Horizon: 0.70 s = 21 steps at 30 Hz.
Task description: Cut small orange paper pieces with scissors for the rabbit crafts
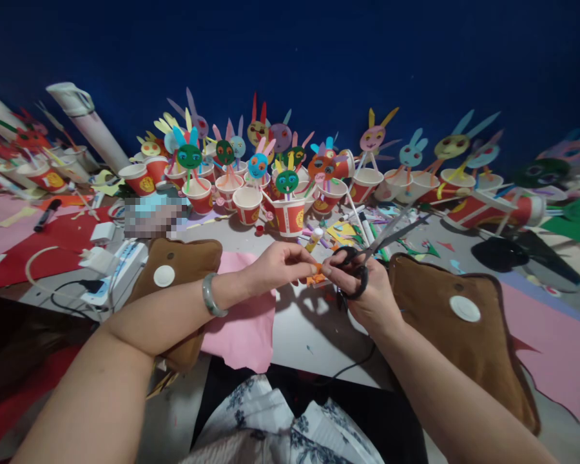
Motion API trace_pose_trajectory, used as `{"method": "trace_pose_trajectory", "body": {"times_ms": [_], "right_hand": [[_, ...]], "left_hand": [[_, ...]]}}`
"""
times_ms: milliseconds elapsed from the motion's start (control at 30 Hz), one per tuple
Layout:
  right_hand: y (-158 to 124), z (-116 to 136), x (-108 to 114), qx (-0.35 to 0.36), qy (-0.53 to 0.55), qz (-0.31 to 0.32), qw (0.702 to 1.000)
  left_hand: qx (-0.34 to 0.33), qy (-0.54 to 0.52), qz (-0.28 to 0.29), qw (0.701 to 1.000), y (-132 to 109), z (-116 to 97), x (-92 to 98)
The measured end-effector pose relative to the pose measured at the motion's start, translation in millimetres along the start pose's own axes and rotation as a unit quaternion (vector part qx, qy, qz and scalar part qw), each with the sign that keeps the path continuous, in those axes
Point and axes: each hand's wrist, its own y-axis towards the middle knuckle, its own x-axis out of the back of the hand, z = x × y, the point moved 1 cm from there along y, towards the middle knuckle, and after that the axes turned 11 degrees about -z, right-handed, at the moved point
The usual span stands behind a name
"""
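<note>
My left hand (283, 265), with a jade-coloured bangle on its wrist, is closed in a pinch at a small orange paper piece (315, 278). Black-handled scissors (397, 237) hang on the fingers of my right hand (374, 299), their blades spread a little and pointing away to the right. The thumb and fingertips of that same hand meet the left fingertips at the orange piece, which they partly hide. Just beyond the hands stands a small glue bottle (314, 240). Pink paper (246, 309) lies under my left forearm.
Red-and-white paper cups (290, 219) with paper rabbit faces on sticks line the back. Brown cushioned pads (457, 348) lie on both sides. A white power strip (118, 270) with cables is at left. Paper scraps and markers (367, 229) litter the middle. A white thermos (89, 122) leans at back left.
</note>
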Motion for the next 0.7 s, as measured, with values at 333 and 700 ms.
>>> {"method": "trace_pose_trajectory", "body": {"times_ms": [333, 700], "right_hand": [[1, 13, 0, 0.038, -0.104, 0.082, 0.99], [-1, 17, -7, 0.036, -0.201, 0.23, 0.952]], "left_hand": [[-0.105, -0.002, -0.029, 0.994, -3, -7, 4.7], [-0.163, -0.026, -0.072, 0.984, -4, -11, 9.6]]}}
